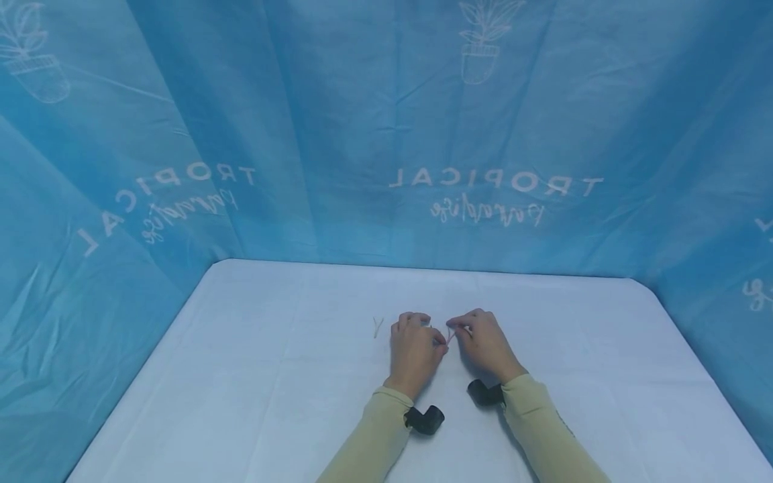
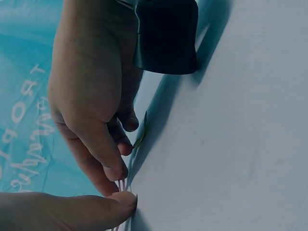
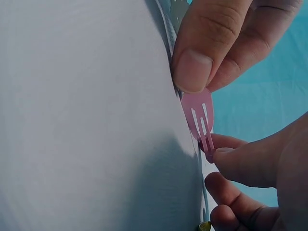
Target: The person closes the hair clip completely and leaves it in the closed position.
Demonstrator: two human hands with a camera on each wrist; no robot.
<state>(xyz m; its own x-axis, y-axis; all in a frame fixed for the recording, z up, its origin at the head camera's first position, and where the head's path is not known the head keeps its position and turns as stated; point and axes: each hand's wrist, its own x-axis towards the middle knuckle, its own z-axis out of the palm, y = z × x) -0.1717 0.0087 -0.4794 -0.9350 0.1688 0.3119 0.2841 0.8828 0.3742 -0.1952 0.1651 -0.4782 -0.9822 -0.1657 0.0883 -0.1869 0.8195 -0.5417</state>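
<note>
Between my hands is a small pink snap hair clip with long slots and a tapered end. My left hand grips its wide end, the thumb lying over it. At the tapered end, my right hand pinches the tip between thumb and forefinger. A yellow-green piece shows beside the curled lower fingers of my right hand; whether they hold it I cannot tell. Left of my left hand, a pale yellow Y-shaped clip lies on the table. A greyish-green piece is partly hidden by my left fingers.
A white-covered table lies under both hands. Blue curtains with white lettering stand along its back and sides. Black wrist cameras stick out inward from the left wrist and the right wrist.
</note>
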